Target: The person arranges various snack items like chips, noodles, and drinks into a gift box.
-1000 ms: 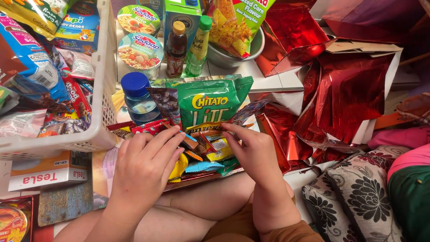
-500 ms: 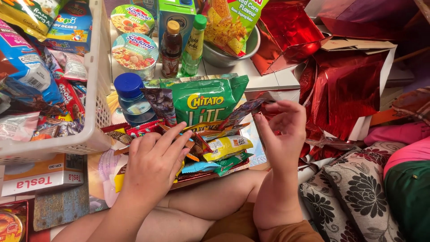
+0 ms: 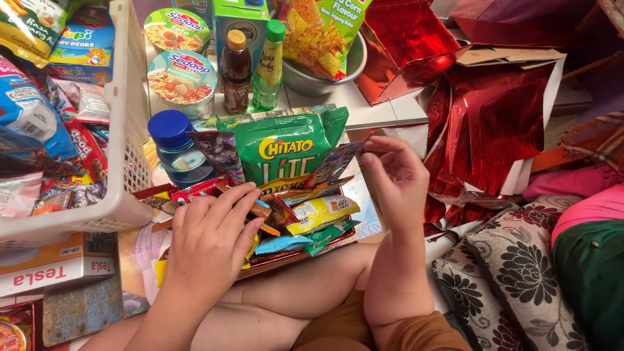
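white basket (image 3: 123, 195) blocks left, bottles (image 3: 250, 65) behind, gap btwn hands

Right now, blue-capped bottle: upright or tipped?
Upright: the blue-capped bottle stands beside the white basket, its cap on top, facing the camera.

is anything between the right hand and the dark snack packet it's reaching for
Nothing visible. The right hand already pinches the upper end of the dark snack packet, which leans against the green chip bag. The left hand rests apart on the small wrapped snacks.
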